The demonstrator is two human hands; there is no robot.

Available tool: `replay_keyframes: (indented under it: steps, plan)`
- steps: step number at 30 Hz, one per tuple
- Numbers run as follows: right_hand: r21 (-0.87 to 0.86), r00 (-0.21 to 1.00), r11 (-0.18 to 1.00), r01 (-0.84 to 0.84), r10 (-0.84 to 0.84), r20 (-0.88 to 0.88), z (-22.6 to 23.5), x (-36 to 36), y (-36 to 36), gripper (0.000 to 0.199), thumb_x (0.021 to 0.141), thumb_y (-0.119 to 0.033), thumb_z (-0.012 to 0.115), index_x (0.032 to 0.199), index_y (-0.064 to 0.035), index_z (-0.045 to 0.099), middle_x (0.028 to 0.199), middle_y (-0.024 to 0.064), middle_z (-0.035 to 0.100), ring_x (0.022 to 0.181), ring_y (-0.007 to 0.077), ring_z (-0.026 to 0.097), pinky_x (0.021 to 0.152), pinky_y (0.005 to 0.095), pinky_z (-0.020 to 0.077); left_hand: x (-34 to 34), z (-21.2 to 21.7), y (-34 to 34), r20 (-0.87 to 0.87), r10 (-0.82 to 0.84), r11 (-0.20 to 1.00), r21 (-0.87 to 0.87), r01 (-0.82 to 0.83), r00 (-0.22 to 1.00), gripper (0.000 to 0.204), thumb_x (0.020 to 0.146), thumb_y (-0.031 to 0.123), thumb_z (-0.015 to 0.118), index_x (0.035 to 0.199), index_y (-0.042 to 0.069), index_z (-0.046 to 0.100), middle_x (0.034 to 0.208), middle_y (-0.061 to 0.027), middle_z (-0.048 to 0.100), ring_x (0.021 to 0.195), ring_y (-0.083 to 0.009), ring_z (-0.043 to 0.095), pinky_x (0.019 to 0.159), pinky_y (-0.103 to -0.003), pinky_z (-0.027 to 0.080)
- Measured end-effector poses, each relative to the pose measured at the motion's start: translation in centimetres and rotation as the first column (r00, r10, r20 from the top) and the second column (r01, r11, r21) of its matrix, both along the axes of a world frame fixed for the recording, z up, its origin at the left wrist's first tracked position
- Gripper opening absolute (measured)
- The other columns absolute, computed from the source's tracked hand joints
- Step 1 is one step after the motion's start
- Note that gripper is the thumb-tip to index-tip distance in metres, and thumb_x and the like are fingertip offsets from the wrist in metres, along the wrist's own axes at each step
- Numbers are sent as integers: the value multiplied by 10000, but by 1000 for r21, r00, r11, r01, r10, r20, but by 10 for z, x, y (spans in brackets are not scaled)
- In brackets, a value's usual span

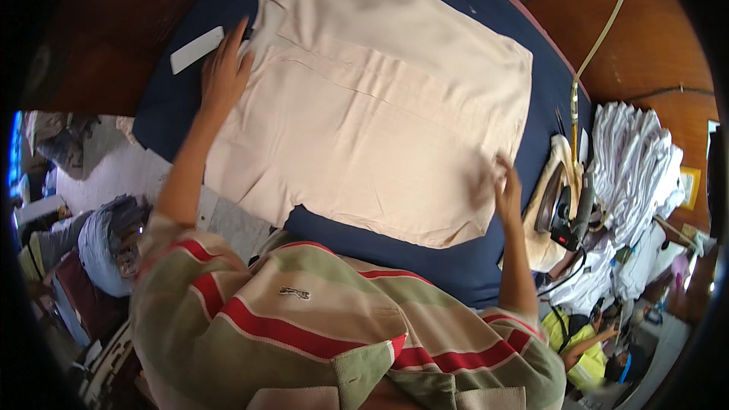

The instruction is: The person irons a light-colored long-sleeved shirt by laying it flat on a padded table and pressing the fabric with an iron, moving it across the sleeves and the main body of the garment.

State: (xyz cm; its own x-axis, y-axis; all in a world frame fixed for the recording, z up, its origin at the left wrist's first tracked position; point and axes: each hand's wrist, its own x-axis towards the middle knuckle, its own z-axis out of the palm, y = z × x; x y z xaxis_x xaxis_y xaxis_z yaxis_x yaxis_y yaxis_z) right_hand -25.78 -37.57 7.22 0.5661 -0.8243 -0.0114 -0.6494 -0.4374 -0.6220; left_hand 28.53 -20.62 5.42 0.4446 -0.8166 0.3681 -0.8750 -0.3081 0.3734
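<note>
A pale peach shirt [364, 121] lies spread over a dark blue padded board, with shallow creases across it. My left hand [226, 72] rests at its far left edge, fingers stretched out and apart. Beside those fingers is a flat white rectangular object [196, 50]; its kind is unclear. At the shirt's right edge my right hand [509, 186] has its fingers bent onto the cloth, which seems pinched there. The grip is partly hidden and the cloth near it is blurred.
On the right, an iron [563, 212] sits on a tan pad [541, 247], its hose rising to the top. White garments [634, 159] hang beyond it. Lower right, a person in a yellow vest [581, 349] is nearby. Folded clothes [106, 247] are piled at left.
</note>
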Motion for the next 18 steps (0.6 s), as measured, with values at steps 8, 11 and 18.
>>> replay_keyframes:
  steps: [8, 11, 18]
  plan:
    - [-44, 876, 973, -225, 183, -446, 5, -67, 137, 323, 721, -121, 666, 1029, -98, 574, 1064, 126, 559, 974, 331, 517, 840, 430, 402, -25, -20, 94, -33, 541, 831, 178, -528, 840, 341, 860, 356, 554, 1081, 98, 582, 1068, -137, 604, 978, -321, 584, 803, -459, 469]
    - [-303, 930, 917, -259, 151, -336, -4, -63, 139, 190, 738, -94, 633, 910, -92, 554, 965, 109, 565, 881, 319, 519, 781, 436, 405, -18, -23, 80, -228, 524, 851, 170, -497, 820, 216, 888, 287, 524, 989, 100, 565, 926, -155, 635, 880, -346, 613, 728, -445, 489]
    - [-260, 856, 954, -152, -4, -516, -9, -81, 148, 89, 796, -124, 552, 865, -69, 548, 857, 103, 583, 870, 312, 549, 757, 417, 414, -21, -17, 92, -39, 574, 813, 149, -563, 818, 200, 872, 198, 538, 1058, 126, 540, 918, -123, 643, 877, -307, 616, 713, -426, 485]
